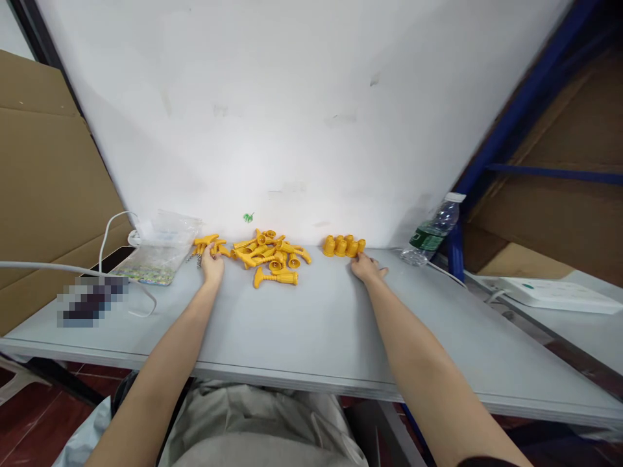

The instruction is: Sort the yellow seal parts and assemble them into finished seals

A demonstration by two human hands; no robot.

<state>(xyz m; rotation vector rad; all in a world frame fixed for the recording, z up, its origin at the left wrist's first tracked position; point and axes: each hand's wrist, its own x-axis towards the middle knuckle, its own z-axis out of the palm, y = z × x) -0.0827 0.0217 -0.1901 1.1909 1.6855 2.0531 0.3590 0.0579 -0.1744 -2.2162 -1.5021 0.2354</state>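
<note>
At the left group of yellow T-shaped handles with metal spirals [206, 240], my left hand [213, 264] has its fingers closed on one of the handles. A short row of yellow plastic cups [341, 246] stands against the wall on the right. My right hand [368, 266] has its fingertips on the nearest cup at the row's right end. Between my hands lies a heap of yellow T-handled pieces with cup-shaped ends [265, 250]. One such piece [275, 277] lies on its side in front of the heap. My fingers partly hide what they touch.
A clear plastic bag [156, 253], a white cable [104, 237] and a dark phone-like object [117, 258] lie at the left. A water bottle [433, 230] leans at the right near a blue post [456, 253]. A white power strip [559, 295] sits farther right. Cardboard [43, 181] borders the left.
</note>
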